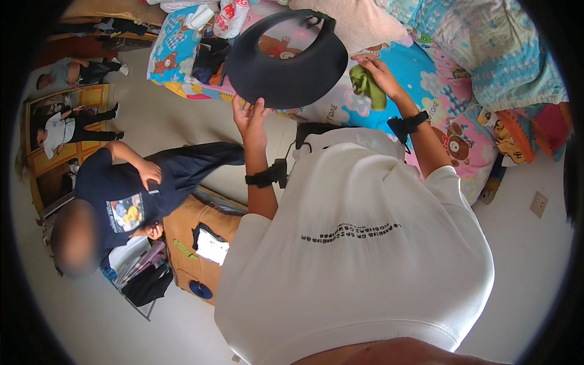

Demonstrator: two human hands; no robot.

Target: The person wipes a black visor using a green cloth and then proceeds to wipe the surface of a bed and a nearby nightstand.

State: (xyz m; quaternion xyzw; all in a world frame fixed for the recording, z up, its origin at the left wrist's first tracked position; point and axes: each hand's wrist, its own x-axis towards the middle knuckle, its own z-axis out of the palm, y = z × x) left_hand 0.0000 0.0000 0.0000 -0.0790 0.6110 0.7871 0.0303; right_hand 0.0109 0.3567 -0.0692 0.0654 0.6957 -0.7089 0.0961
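A black sun visor (289, 76) with a wide curved brim and an open crown is held up over the bed. My left hand (248, 117) pinches the lower edge of its brim, fingers on the near left side. To the right of the brim, my right hand (378, 74) is closed on a crumpled green cloth (367, 89), which hangs from the fingers and palm. Both wrists carry black straps with small boxes on them.
Ahead lies a bed (340, 112) with a bear-patterned sheet, a pale pillow (359, 24) and a bunched blue quilt (508, 55). A person (140, 182) in dark clothes stands at left, near a brown-covered surface (198, 261) and a folding rack (146, 292). Other people stand farther off by a wooden cabinet.
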